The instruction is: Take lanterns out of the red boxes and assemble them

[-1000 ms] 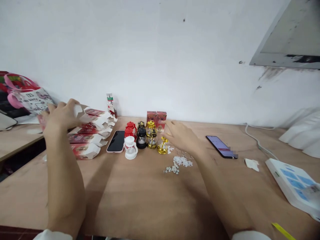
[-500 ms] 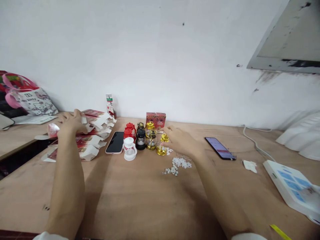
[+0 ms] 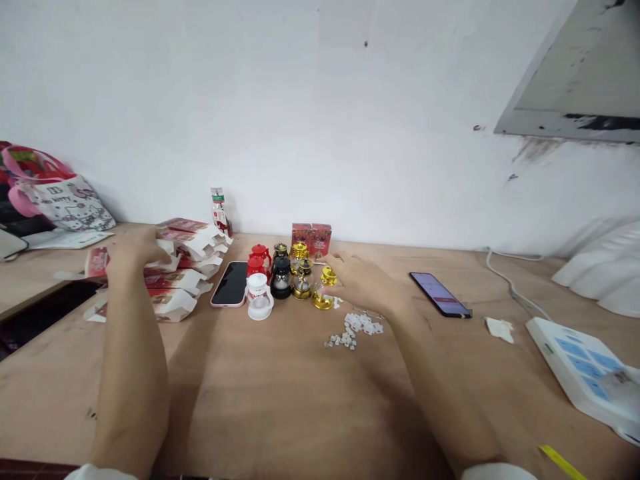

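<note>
Flanking the lanterns (image 3: 281, 280) — dark phone (image 3: 231, 284), right hand (image 3: 354, 280)

Left hand (image 3: 137, 245) lower than a second ago, red carton (image 3: 97, 262) beside it showing more printed face

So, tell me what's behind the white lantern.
Behind the white lantern stand two red lanterns, one behind the other; their lower parts are largely covered from view.

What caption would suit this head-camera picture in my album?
Left hand at open-flapped red cartons, right hand beside a gold lantern, other small lanterns clustered between.
</note>
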The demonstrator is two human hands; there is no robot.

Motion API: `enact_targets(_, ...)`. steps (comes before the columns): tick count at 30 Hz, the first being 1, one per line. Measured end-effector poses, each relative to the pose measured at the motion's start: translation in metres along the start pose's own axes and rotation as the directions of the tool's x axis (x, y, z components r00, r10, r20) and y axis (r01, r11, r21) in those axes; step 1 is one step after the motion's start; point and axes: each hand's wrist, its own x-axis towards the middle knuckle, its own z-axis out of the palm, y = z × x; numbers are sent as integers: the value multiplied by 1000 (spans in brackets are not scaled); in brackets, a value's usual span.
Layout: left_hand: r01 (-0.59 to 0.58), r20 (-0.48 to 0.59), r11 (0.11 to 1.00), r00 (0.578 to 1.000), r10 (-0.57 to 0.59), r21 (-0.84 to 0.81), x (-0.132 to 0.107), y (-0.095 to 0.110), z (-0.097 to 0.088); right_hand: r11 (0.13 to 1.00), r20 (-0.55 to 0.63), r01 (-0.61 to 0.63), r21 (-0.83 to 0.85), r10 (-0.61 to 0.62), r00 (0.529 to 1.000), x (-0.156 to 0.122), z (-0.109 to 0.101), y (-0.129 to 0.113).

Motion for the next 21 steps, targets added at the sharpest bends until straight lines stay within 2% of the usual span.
enact_targets(2, 19, 18, 979, 1000, -23, 203, -3, 5, -2, 1000, -1, 4, 0, -4, 1000, 0, 0, 0)
enact_targets(6, -5, 16, 962, 1000, 0, 273, -6, 14, -3, 1000, 8, -13, 1, 13, 1000, -1, -1, -2)
enact_targets(15, -57, -12, 988, 998, 59, 140, -9, 19, 8, 1000, 47, -20, -3, 20, 999, -3, -5, -5)
enact_targets(21, -69, 47, 997, 996, 71, -35, 0, 13, 20, 1000, 49, -17, 8, 17, 999, -1, -4, -2)
